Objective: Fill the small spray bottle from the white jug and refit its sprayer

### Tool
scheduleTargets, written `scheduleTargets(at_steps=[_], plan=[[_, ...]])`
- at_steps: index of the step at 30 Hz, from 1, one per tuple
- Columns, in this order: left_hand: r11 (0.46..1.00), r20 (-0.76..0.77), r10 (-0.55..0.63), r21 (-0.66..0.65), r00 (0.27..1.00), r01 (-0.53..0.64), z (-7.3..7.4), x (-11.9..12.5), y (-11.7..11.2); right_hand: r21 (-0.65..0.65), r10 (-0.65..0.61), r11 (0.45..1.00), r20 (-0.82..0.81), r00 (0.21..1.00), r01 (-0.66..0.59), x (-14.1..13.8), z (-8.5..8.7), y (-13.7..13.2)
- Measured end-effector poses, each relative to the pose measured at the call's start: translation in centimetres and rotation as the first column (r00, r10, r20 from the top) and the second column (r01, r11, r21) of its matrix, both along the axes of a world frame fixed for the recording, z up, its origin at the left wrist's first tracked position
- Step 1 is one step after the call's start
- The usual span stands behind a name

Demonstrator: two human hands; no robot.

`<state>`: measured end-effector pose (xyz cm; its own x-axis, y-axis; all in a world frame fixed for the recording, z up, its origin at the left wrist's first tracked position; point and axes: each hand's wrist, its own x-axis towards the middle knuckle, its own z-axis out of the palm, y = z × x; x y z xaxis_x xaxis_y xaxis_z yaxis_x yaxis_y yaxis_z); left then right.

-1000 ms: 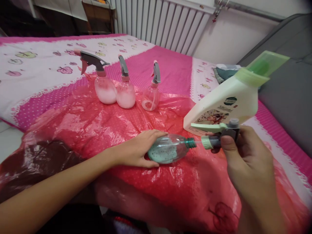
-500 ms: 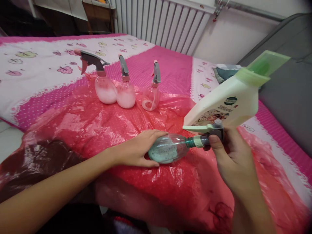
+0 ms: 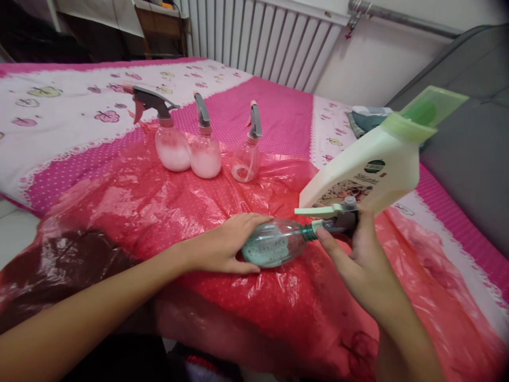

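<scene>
A clear green spray bottle (image 3: 274, 244) with foamy liquid inside lies on its side on the red plastic sheet (image 3: 178, 212). Around its rounded base my left hand (image 3: 228, 241) is wrapped. At the neck end, my right hand (image 3: 358, 244) grips the grey spray head (image 3: 344, 223) and its pale green collar, the thumb resting at the collar. The light green trigger (image 3: 318, 211) points left, above the neck. Some right-hand fingers are hidden behind the head. Green threads show between bottle and collar.
Behind stand three pink spray bottles with grey heads: a left one (image 3: 173, 148), a middle one (image 3: 205, 156) and a right one (image 3: 245, 162). A large cream jug (image 3: 366, 170) with a green cap leans close to my right hand. A radiator (image 3: 262, 42) lines the wall.
My right hand has shifted left along the spray head, its thumb moving from the grey part to the collar. My left hand stays on the bottle's base.
</scene>
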<state>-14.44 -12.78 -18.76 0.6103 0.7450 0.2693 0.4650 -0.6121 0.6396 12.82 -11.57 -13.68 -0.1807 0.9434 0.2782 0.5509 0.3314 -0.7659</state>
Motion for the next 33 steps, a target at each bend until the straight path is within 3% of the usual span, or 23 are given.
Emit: scheduleTargets(at_steps=[6, 12, 17, 24, 33], plan=[[0.999, -0.018, 0.019, -0.028, 1.000, -0.019, 0.1, 0.0, -0.2, 0.004, 0.022, 1.000, 0.009, 1.000, -0.022, -0.1, -0.1, 0.0], [0.999, -0.017, 0.023, -0.049, 1.000, -0.024, 0.3, 0.1, -0.4, -0.010, 0.182, 0.983, 0.039, 0.983, -0.181, 1.3, -0.3, 0.3], [0.997, -0.013, 0.019, -0.069, 1.000, -0.020, 0.2, -0.1, -0.4, 0.002, 0.114, 0.993, 0.038, 0.993, -0.114, 1.0, -0.3, 0.7], [0.998, 0.007, 0.015, -0.061, 1.000, -0.014, 0.1, -0.2, -0.5, -0.097, -0.061, 0.993, 0.092, 0.994, 0.070, 0.4, 0.0, 0.8], [0.994, 0.030, -0.005, -0.105, 1.000, 0.008, 0.9, -0.3, -0.6, -0.127, -0.017, 0.992, -0.118, 0.993, 0.001, 0.6, -1.0, 1.2]])
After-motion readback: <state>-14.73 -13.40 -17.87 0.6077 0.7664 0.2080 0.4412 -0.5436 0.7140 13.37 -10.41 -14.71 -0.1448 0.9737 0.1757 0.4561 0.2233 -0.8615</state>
